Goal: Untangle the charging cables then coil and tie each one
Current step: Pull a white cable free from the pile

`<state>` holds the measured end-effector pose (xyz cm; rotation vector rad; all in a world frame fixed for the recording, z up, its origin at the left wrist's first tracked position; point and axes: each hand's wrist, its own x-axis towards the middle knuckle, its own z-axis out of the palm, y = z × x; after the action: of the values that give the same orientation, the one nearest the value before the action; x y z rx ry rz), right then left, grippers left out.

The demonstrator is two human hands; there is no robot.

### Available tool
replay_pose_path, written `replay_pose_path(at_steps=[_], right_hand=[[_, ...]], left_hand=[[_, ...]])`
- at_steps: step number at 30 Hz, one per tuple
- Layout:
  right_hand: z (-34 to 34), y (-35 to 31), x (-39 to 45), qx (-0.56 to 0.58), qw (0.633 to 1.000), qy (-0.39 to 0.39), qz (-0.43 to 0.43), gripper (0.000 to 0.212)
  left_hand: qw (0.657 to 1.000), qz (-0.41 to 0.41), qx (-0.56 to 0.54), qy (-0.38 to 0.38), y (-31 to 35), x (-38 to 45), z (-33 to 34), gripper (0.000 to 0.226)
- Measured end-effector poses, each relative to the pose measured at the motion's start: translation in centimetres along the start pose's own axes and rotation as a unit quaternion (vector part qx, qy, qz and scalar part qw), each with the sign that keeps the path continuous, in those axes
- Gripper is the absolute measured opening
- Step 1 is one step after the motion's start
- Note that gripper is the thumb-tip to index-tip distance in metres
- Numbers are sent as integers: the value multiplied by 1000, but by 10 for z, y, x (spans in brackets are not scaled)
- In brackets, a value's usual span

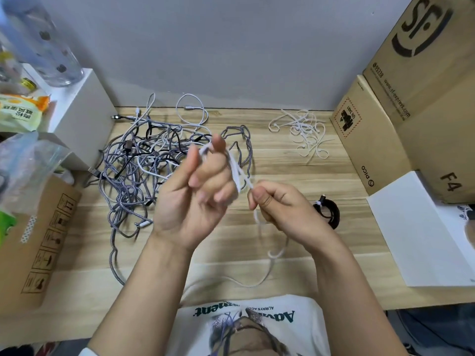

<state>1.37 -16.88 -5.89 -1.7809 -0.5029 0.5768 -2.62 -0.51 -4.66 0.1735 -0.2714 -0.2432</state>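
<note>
I see a pale wood-grain desk. At its back left sits a tangle of braided grey, black and smooth white cables, loose and loopy. White zip ties lie scattered at back right; a black coiled cable, already tied, lies near the right hand. Brown cardboard boxes stand at right. The white cable is wound round the left hand fingers, which are upright and curled over the loops. The right hand pinches the same cable btwn thumb and forefinger; the slack trails down twd the desk edge. Blurry there.
</note>
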Motion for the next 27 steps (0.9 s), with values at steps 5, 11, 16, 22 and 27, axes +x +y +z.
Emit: replay_pose_path(at_steps=[5, 11, 16, 22, 27], right_hand=[[9, -4, -9, -136, 987, -79, 11, 27], [9, -10, -11, -193, 980, -54, -15, 25], [1, -7, -11, -220, 975, 25, -34, 12], [-16, 3, -7, -225, 965, 125, -54, 16], [-21, 23, 0, -243, 964, 104, 0, 22]], left_hand=[[926, 164, 249, 231, -3, 13, -15, 26], [729, 81, 623, 273, -21, 3, -36, 8], [643, -34, 741, 192, -25, -7, -33, 36], [767, -339, 537, 88, -7, -17, -26, 83], [935, -313, 144, -85, 3, -13, -17, 49]])
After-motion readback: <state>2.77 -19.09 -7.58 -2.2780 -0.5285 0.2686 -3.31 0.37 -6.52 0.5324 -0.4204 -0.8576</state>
